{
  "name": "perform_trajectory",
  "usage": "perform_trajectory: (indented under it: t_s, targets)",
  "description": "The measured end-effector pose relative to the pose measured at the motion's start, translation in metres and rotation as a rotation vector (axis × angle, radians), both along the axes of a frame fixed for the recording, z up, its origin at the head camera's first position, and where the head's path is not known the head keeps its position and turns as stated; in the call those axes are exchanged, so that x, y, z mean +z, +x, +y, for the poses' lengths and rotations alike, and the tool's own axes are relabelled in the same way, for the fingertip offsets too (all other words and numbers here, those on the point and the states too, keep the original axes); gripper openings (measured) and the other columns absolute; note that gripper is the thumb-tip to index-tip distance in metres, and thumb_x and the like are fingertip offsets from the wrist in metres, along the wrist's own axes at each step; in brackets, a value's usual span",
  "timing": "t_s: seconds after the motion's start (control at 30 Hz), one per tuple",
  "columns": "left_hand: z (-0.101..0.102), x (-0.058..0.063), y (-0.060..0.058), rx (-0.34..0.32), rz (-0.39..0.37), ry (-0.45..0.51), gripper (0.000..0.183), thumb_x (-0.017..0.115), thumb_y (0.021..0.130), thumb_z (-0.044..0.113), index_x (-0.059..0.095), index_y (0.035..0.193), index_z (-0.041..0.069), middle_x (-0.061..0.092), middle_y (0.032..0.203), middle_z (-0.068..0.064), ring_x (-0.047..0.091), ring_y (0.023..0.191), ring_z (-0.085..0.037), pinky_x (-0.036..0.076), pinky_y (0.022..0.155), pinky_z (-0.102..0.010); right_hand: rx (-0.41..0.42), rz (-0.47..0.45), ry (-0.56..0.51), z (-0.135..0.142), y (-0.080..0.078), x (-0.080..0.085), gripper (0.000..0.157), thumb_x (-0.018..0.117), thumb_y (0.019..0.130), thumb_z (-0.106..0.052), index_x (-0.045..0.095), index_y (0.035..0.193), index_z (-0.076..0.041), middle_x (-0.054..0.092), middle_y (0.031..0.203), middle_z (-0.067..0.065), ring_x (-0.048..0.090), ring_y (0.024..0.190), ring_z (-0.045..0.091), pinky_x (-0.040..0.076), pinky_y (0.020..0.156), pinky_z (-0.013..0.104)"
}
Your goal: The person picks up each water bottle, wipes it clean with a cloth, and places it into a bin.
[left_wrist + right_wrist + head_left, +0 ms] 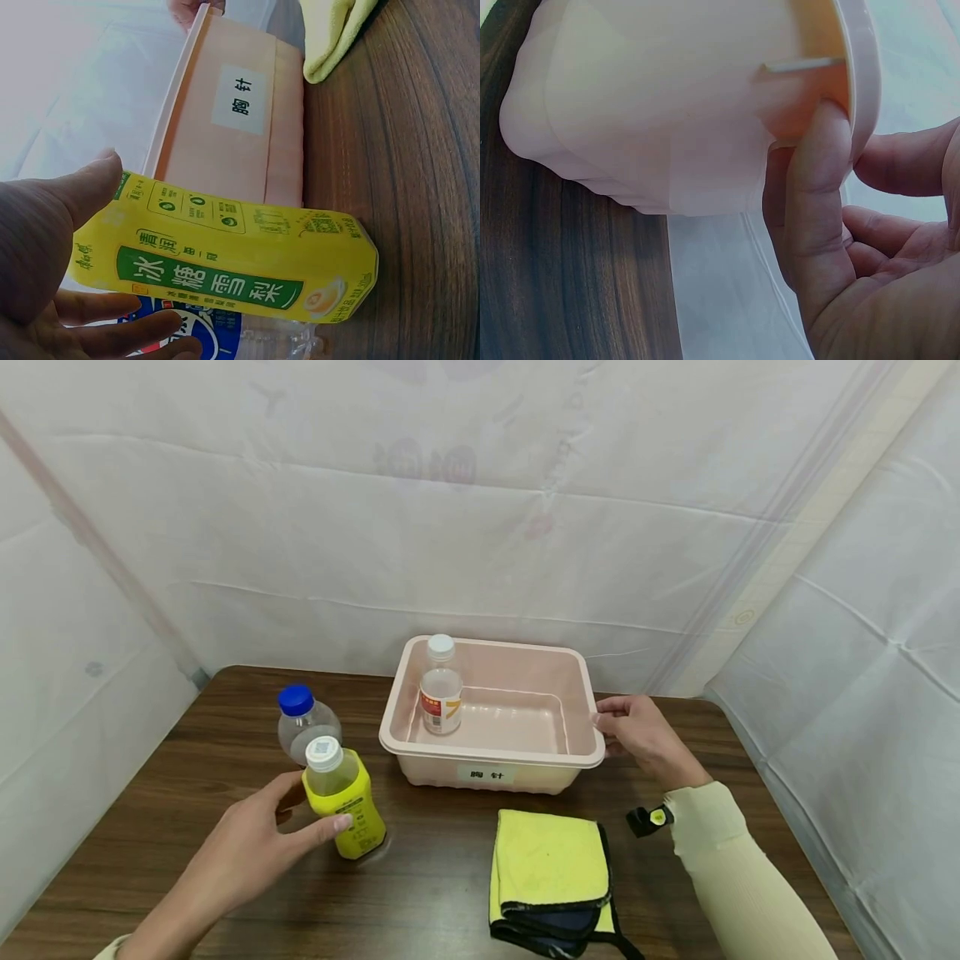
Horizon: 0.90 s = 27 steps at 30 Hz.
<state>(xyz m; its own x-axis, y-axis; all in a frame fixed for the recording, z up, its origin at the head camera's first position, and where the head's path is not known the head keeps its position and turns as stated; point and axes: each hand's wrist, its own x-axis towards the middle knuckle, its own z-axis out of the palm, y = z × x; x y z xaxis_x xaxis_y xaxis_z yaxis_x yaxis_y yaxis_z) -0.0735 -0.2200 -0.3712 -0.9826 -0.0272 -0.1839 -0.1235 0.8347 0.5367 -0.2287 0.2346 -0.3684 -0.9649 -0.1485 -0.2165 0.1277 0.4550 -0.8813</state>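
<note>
My left hand (pixel 258 835) is at a yellow-labelled drink bottle (pixel 351 810) with a white cap, its thumb and loosely spread fingers on either side of it. The bottle stands upright on the table. Close behind it is a clear bottle with a blue cap (pixel 296 700), partly hidden; its blue label (pixel 229 330) shows in the left wrist view. At the right end of a pale pink plastic bin (pixel 525 757), my right hand (pixel 832 225) pinches the rim between thumb and fingers. Inside the bin, at its left, a clear bottle with a white cap (pixel 441 693) stands upright.
A folded yellow cloth (pixel 551 860) with black edging lies in front of the bin. A small black strap with a yellow tag (pixel 651 818) is near my right sleeve. White sheeting (pixel 480 527) hangs behind and beside the wooden table (pixel 427 893).
</note>
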Motion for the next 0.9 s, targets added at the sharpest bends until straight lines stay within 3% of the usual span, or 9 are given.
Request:
perform_trajectory:
  t_s: [0.57, 0.9]
  targets:
    - [0.0050, -0.0017, 0.0015, 0.027, 0.038, 0.061, 0.096, 0.066, 0.088, 0.074, 0.046, 0.151, 0.004, 0.060, 0.143, -0.030, 0.061, 0.126, -0.051, 0.058, 0.091, -0.062, -0.009, 0.002, 0.013, -0.0010, 0.0014, 0.0016, 0.043, 0.055, 0.106, -0.014, 0.053, 0.140, 0.012, 0.067, 0.126, 0.030, 0.074, 0.086, 0.017, 0.064, 0.071, 0.033]
    - [0.0055, -0.0010, 0.0009, 0.053, 0.007, 0.065, 0.099, 0.067, 0.086, 0.076, 0.045, 0.151, 0.004, 0.060, 0.143, -0.031, 0.062, 0.125, -0.051, 0.059, 0.089, -0.060, -0.009, 0.001, 0.019, -0.0020, 0.0010, 0.0009, 0.042, 0.055, 0.106, -0.015, 0.055, 0.140, 0.011, 0.066, 0.128, 0.030, 0.074, 0.092, 0.024, 0.065, 0.075, 0.037]
